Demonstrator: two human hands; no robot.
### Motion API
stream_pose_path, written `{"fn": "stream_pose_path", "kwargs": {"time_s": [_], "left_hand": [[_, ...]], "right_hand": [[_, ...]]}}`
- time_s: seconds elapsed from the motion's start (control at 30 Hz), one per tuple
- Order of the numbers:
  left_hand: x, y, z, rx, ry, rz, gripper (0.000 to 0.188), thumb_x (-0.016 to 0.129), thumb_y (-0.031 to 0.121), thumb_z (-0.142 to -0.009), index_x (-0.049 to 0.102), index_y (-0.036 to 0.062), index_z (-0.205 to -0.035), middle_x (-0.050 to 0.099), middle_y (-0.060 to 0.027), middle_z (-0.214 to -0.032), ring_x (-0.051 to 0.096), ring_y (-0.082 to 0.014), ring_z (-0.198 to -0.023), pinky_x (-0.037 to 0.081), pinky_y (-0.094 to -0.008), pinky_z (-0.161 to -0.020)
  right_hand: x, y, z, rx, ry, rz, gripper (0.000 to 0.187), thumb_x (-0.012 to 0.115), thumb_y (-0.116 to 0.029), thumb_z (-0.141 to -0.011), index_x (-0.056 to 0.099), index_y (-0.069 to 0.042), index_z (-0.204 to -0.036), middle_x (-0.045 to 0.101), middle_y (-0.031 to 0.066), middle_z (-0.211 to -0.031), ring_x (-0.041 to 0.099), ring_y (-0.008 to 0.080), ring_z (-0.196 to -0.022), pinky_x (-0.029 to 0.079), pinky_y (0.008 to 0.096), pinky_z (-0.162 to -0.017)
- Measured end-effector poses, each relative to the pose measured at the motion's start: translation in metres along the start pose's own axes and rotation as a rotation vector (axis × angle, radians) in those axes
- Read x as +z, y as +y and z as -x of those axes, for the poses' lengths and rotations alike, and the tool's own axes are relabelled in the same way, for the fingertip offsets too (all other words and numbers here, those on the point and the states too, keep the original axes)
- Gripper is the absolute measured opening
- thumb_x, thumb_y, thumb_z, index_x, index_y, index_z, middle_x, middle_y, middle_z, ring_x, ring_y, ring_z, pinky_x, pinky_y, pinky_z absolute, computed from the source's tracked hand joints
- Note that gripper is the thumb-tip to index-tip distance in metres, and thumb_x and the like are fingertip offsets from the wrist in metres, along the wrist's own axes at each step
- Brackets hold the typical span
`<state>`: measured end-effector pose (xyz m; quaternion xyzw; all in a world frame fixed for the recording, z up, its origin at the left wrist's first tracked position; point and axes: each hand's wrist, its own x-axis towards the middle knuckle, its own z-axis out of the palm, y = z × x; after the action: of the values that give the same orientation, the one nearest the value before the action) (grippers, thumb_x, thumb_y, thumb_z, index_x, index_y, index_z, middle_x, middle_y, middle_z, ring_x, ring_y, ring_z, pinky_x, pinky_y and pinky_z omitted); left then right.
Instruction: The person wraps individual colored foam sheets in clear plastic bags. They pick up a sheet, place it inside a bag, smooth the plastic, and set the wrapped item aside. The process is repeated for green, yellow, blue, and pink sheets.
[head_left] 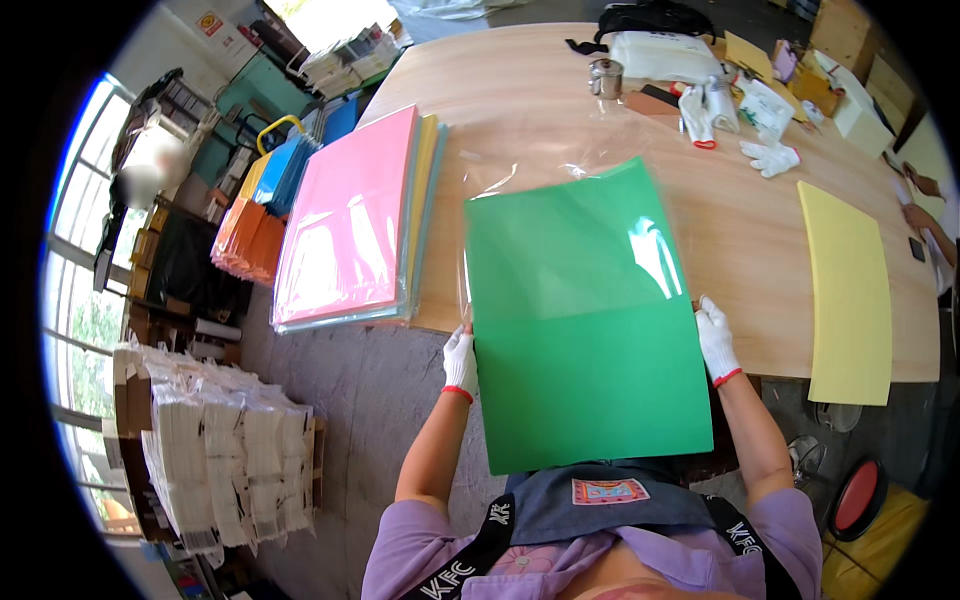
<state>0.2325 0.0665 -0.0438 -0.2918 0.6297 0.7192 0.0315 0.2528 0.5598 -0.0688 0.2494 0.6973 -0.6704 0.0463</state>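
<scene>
A large green sheet of paper or card (pixel 595 390) lies in front of me, its near end over the table's front edge and close to my apron. Its far half sits inside a clear plastic bag (pixel 560 240), which shines and extends beyond the sheet's far edge. My left hand (pixel 460 362), in a white glove with a red cuff, is closed on the left edge. On the right edge, my right hand (pixel 716 340), gloved the same way, grips too. Whether the green is one sheet or a stack, I cannot tell.
Left on the table, bagged pink sheets (pixel 350 220) lie over yellow and blue ones. A yellow sheet (pixel 850 300) overhangs the right front edge. Farther back are a metal cup (pixel 605 78) and spare gloves (pixel 770 157). Wrapped white stacks (pixel 230 450) stand at left; another person's arm (pixel 930 225) shows at right.
</scene>
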Motion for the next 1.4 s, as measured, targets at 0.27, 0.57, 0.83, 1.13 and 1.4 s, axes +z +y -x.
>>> {"fn": "stream_pose_path", "kwargs": {"time_s": [0.27,0.57,0.83,1.13,1.4], "left_hand": [[-0.018,-0.013,0.026,-0.030,-0.008,-0.093,0.024,0.055,0.020,-0.104,0.067,0.0010,-0.111,0.064,0.0013,-0.080,0.059,-0.0086,-0.063,0.047,-0.0252,-0.055],[-0.091,-0.032,0.093,-0.154,-0.127,-0.184,0.029,0.055,0.022,-0.104,0.067,-0.0008,-0.117,0.069,-0.0034,-0.093,0.065,-0.0117,-0.076,0.052,-0.0265,-0.065],[-0.089,0.040,0.070,0.475,-0.403,-0.840,0.017,0.058,0.012,-0.099,0.067,0.0010,-0.108,0.066,-0.0070,-0.087,0.062,-0.0137,-0.087,0.050,-0.0299,-0.080],[-0.115,0.002,0.044,-0.029,-0.350,-0.342,0.035,0.062,0.029,-0.102,0.068,-0.0001,-0.120,0.073,-0.0067,-0.105,0.066,-0.0141,-0.098,0.053,-0.0298,-0.083],[-0.118,0.009,0.040,-0.117,-0.252,-0.675,0.030,0.061,0.024,-0.101,0.069,0.0000,-0.117,0.075,-0.0088,-0.095,0.071,-0.0167,-0.080,0.056,-0.0284,-0.072]], "right_hand": [[-0.013,0.049,0.028,0.085,0.102,-0.143,0.054,0.051,-0.007,-0.100,0.039,0.006,-0.151,0.062,0.0128,-0.136,0.065,0.0151,-0.107,0.053,0.0260,-0.087],[-0.017,0.043,0.137,0.252,-0.053,-0.089,0.018,0.048,-0.021,-0.107,0.054,-0.005,-0.102,0.064,0.0076,-0.076,0.066,0.0211,-0.062,0.055,0.0336,-0.052],[0.015,-0.003,0.141,-0.039,-0.310,0.033,0.022,0.047,-0.020,-0.107,0.051,-0.009,-0.089,0.061,0.0037,-0.069,0.059,0.0134,-0.055,0.049,0.0274,-0.050],[-0.004,-0.030,0.113,0.098,-0.358,0.226,0.010,0.053,-0.016,-0.099,0.052,-0.010,-0.092,0.065,0.0087,-0.075,0.066,0.0218,-0.061,0.052,0.0358,-0.052],[0.074,-0.078,0.132,-0.773,-0.156,0.917,0.036,0.078,-0.027,-0.081,0.062,-0.012,-0.110,0.065,0.0084,-0.105,0.063,0.0300,-0.101,0.050,0.0433,-0.085]]}}
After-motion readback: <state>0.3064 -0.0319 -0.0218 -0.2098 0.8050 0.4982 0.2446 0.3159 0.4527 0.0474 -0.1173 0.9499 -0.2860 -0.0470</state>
